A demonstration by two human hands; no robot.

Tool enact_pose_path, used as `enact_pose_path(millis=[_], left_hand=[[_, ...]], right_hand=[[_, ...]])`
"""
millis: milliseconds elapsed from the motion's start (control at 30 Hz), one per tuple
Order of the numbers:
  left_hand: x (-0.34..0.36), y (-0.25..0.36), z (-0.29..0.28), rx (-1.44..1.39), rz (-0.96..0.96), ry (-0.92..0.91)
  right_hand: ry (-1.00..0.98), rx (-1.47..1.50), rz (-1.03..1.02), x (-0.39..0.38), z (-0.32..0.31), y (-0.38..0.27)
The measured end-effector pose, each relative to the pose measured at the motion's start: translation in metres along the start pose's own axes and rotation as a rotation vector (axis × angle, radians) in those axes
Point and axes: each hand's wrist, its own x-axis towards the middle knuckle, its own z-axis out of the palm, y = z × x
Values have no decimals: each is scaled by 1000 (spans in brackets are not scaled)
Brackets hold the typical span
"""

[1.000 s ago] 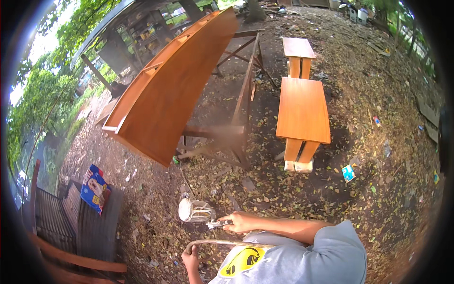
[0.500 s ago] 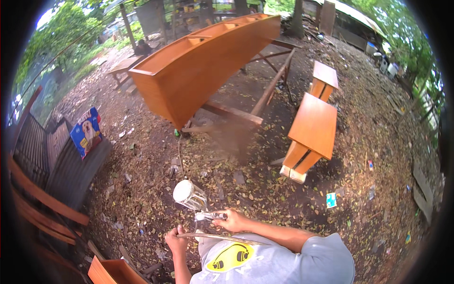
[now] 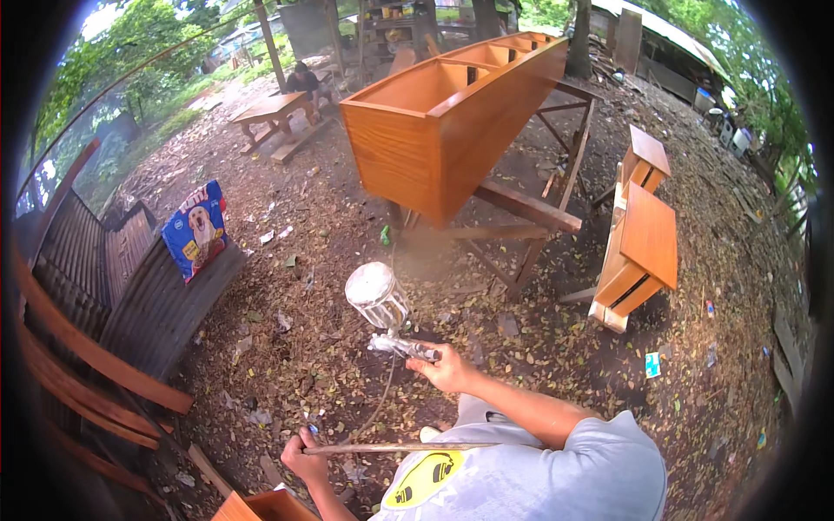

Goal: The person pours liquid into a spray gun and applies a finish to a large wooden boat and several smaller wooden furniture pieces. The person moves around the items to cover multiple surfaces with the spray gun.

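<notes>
Since half a second ago the view has swung to the right; the long orange-brown cabinet (image 3: pixel 452 130) on its trestle frame (image 3: pixel 521 208) now sits in the upper middle rather than upper left, and the bare ground of dry leaves fills more of the centre; the spray gun (image 3: pixel 387 317) has come up and nearer the middle, and the faint haze of spray that hung before the trestle has thinned to a pale smudge by the frame's foot.

The right hand (image 3: pixel 447 369) has its fingers closed round the spray gun's handle, the metal cup standing tilted above the hand, the nozzle aimed off to the left and up; the gun is held over the leafy ground, well apart from the cabinet; the left hand (image 3: pixel 304 456) has its fingers closed round a thin stick (image 3: pixel 391 448) that runs level across the person's front.

A flat bag (image 3: pixel 198 230), blue and red with a picture of a dog, leans upright against the corrugated metal sheets (image 3: pixel 148 295) at the left; a small blue-and-white wrapper (image 3: pixel 652 365) lies on the ground below the two wooden benches (image 3: pixel 643 243) at the right; a green scrap (image 3: pixel 385 235) lies beside the trestle's leg.
</notes>
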Motion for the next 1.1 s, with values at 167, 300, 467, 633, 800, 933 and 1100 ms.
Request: enact_pose_path(millis=[167, 300, 467, 633, 800, 933, 1100], left_hand=[[105, -35, 14, -23, 168, 47], [195, -53, 42, -47, 371, 65], [290, -73, 90, -103, 472, -30], [382, -100, 149, -174, 527, -176], [471, -98, 246, -328, 517, -491], [542, -100, 308, -400, 675, -610], [617, -108, 353, -425, 722, -888]], right_hand=[[81, -109, -47, 52, 35, 2], [157, -73, -43, 101, 58, 13], [335, -79, -121, 177, 83, 20], [321, 85, -95, 259, 109, -23], [540, -40, -286, 345, 131, -88], [762, -238, -472, 397, 154, -116], [969, -287, -354, 441, 190, -146]])
